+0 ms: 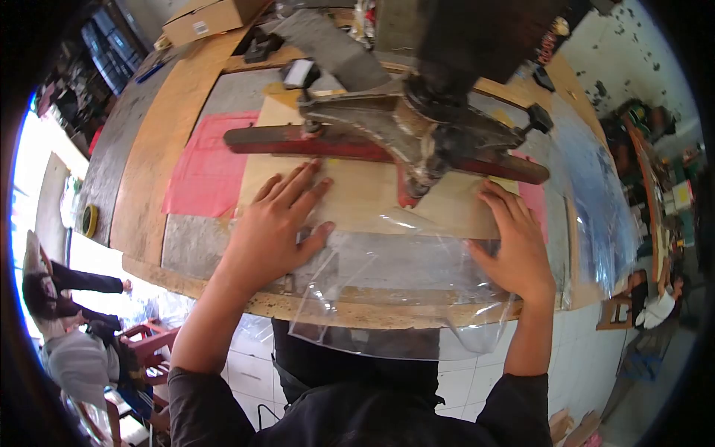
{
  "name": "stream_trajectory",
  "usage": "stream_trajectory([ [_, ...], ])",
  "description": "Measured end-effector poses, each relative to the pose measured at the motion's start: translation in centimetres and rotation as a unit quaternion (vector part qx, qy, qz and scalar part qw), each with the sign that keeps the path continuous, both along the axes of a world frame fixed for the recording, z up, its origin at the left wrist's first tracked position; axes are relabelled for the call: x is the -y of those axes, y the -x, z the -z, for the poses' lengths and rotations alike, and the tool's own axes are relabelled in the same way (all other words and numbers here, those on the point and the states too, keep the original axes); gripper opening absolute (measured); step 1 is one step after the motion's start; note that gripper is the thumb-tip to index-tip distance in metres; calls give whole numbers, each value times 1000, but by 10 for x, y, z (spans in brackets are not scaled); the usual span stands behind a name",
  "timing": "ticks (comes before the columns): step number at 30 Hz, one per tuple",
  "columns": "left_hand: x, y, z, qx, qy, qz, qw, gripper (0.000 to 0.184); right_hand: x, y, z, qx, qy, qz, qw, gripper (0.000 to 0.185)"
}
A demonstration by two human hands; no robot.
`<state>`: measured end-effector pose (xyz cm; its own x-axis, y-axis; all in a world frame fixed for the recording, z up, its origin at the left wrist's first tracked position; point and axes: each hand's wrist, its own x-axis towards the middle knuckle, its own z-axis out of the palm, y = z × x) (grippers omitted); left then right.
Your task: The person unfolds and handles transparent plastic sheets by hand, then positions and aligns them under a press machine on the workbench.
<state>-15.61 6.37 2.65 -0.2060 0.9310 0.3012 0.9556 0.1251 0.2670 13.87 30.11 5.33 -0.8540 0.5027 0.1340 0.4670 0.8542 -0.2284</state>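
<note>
My left hand (279,223) lies flat with spread fingers on a beige sheet (365,194), its fingertips close to the long red bar (342,149) of a press. My right hand (515,238) rests at the sheet's right side, fingers stretched and slightly bent, thumb apart. Between the hands, clear plastic film (402,290) drapes over the table's front edge and hangs toward my lap. Above the beige sheet stands the metal press head (424,127), carrying the bar. Whether the bar touches the sheet, I cannot tell. Pink sheeting (205,164) shows at the left.
A wooden-edged worktable (153,149) spreads around the press. On it are a cardboard box (208,21), a yellow tape roll (89,220) and, at right, more clear plastic (599,194). Another person (82,357) sits at the lower left; someone else is at the far right.
</note>
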Motion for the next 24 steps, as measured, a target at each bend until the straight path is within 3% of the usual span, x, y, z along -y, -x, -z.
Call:
stream_trajectory([
  [24,4,5,18,-31,-32,9,999,55,-2,-3,9,-16,-17,-8,1000,69],
])
